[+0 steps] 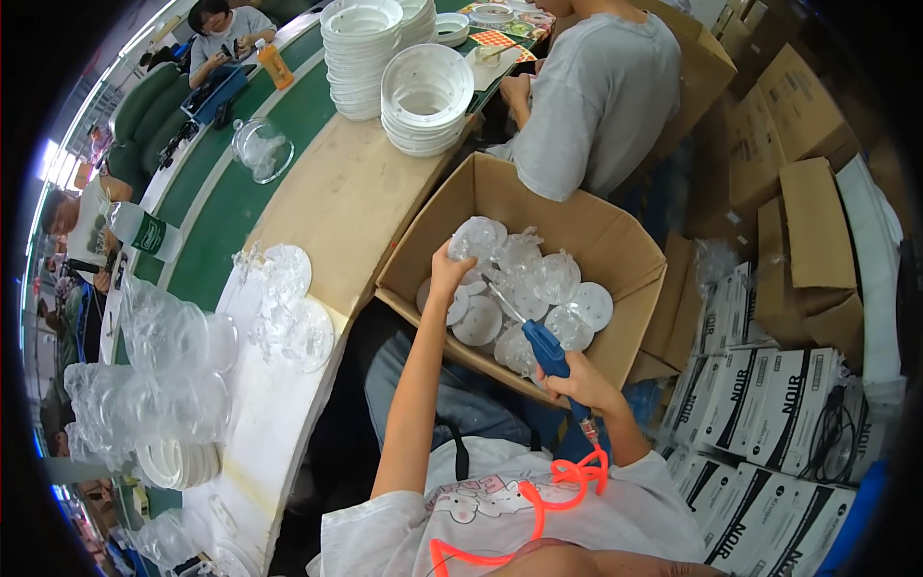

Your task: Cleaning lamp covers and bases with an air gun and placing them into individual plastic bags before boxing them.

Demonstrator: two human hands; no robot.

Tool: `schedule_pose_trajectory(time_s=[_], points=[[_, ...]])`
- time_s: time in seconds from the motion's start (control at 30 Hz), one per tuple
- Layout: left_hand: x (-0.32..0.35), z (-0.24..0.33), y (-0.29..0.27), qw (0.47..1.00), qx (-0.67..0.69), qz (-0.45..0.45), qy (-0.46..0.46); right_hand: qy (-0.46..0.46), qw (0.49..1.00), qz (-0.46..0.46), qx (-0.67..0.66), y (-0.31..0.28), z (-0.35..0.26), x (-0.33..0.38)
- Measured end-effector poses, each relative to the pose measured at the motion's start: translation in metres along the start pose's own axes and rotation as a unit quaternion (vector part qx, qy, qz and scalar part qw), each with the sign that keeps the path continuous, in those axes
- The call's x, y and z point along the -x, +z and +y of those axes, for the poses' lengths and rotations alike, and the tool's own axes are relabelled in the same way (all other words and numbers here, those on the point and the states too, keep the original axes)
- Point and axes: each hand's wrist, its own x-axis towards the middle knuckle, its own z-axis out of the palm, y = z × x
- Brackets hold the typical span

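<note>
My left hand point(450, 271) is closed on the edge of a clear plastic cover with a round whitish base point(478, 237), held over the open cardboard box point(615, 236). In my right hand point(586, 381) is a blue air blow gun point(546, 348), fingers wrapped round its handle. Its long metal nozzle points up and left, towards the left hand and that cover. Below both hands, several similar clear covers and round whitish discs point(477, 321) lie heaped in the box. An orange coiled hose point(567, 490) runs from the gun's lower end across my shirt.
Left of the box, a curving bench holds clear covers point(293, 322), plastic-wrapped pieces point(159, 385) and stacks of white rings point(428, 96). A co-worker in grey point(601, 96) sits just beyond the box. Cartons point(769, 404) are piled at the right.
</note>
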Motion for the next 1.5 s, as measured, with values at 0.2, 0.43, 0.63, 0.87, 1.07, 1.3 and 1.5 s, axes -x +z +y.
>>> schedule_pose_trajectory(time_s=[0.2,0.43,0.63,0.87,1.07,1.3,1.5], points=[[0.000,-0.006,-0.002,0.985,-0.160,0.012,0.066,-0.016,1.000,-0.004,0.002,-0.006,0.001,-0.002],[0.002,-0.004,0.001,0.989,-0.119,0.015,0.082,0.002,0.998,0.058,0.012,-0.013,0.001,-0.007],[0.005,0.000,-0.002,0.990,0.136,-0.006,-0.044,-0.020,0.993,0.039,-0.112,-0.024,0.011,0.013],[0.002,0.000,-0.007,0.952,0.282,-0.026,-0.118,0.022,0.987,0.054,-0.150,-0.014,0.036,0.021],[-0.006,-0.013,-0.019,0.936,0.323,-0.018,-0.135,0.002,0.987,0.030,-0.155,-0.002,0.031,0.015],[-0.008,-0.019,-0.015,0.924,0.359,-0.036,-0.127,-0.006,0.997,0.017,-0.074,-0.004,0.028,0.008],[-0.012,-0.026,-0.022,0.920,0.371,-0.039,-0.121,-0.029,0.999,0.017,-0.040,0.009,0.030,0.001]])
